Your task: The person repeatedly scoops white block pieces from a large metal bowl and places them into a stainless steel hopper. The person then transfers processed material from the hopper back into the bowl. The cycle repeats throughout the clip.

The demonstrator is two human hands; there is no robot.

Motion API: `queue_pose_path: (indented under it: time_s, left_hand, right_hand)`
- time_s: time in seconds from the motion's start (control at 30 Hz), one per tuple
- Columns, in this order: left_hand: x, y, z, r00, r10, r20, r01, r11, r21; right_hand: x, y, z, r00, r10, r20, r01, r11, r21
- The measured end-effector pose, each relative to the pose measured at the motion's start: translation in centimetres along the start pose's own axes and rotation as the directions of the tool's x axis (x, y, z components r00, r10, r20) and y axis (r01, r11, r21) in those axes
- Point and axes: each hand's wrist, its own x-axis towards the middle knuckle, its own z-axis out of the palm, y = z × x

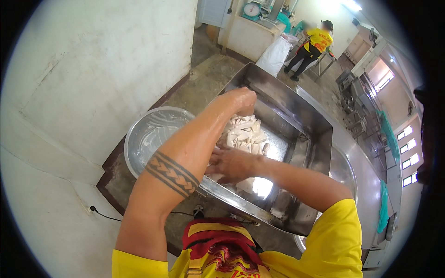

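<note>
A deep rectangular stainless steel bin (320, 148) stands in front of me. Heaped at its left end are pale, whitish cut strips (245, 134) of what looks like food; I cannot tell the kind. My left hand (244, 101) is curled down at the far side of the heap, its fingertips hidden, so whatever it grips does not show. Nearer to me, my right hand (234, 164) lies palm down on the near part of the strips with its fingers apart. My left forearm crosses over the bin's left edge and hides part of the heap.
A round metal basin (155, 132) with a wet sheen sits left of the bin, near the white wall (102, 60). A power cord (109, 215) runs along the floor. Farther off are a white sack (274, 56), a dial scale (252, 10) and a co-worker (317, 41) in yellow.
</note>
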Motion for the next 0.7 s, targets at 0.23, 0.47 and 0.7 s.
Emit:
queue_pose_path:
  time_s: [0.23, 0.47, 0.7]
  left_hand:
    - [0.2, -0.3, 0.2, 0.994, 0.044, 0.101, -0.052, 0.996, 0.077]
    - [1.9, -1.7, 2.4, 0.987, -0.003, 0.163, -0.011, 0.997, 0.083]
    - [1.9, -1.8, 2.8, 0.972, 0.018, 0.236, -0.042, 0.994, 0.098]
  right_hand:
    - [-5.0, 6.3, -1.9, 0.925, 0.226, 0.304, -0.289, 0.940, 0.181]
    - [-4.3, 3.2, -2.4, 0.759, 0.287, 0.585, -0.350, 0.937, -0.006]
    - [-4.6, 4.7, 0.8, 0.687, 0.269, 0.675, -0.433, 0.897, 0.083]
